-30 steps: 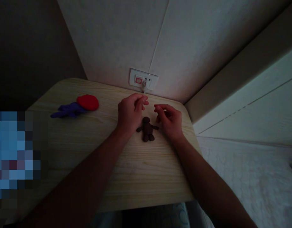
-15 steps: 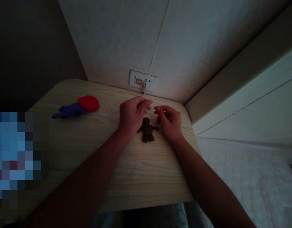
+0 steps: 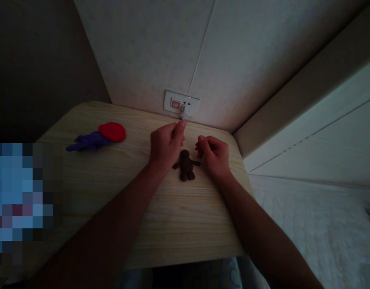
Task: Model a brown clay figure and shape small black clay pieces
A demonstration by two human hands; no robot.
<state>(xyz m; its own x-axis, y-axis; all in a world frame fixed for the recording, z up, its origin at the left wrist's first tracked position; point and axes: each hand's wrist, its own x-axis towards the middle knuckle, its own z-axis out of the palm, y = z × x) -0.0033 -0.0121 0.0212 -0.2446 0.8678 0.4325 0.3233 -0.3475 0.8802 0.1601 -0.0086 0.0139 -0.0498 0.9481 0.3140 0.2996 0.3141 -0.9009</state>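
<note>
A small dark brown clay figure (image 3: 187, 165) with a round head, a body, two arms and two short legs lies on the wooden table (image 3: 172, 224). Just left of its head is my left hand (image 3: 166, 144), its fingers curled and the thumb pressed along them. My right hand (image 3: 214, 153) is closed in a similar pinch, to the right of the figure and beside its outstretched arm. Whatever either hand may hold is hidden or too small to make out.
Toward the table's back left lie a flat red clay piece (image 3: 112, 132) and a lumpy purple clay piece (image 3: 90, 141), touching each other. A wall socket (image 3: 181, 103) with a plug sits just behind the table. A pixelated patch covers the left edge.
My left thumb has lifted and straightened upward, and its fingers have curled in. The right fingertips have drawn in slightly, so the gap between the hands is wider. The figure stays put.
</note>
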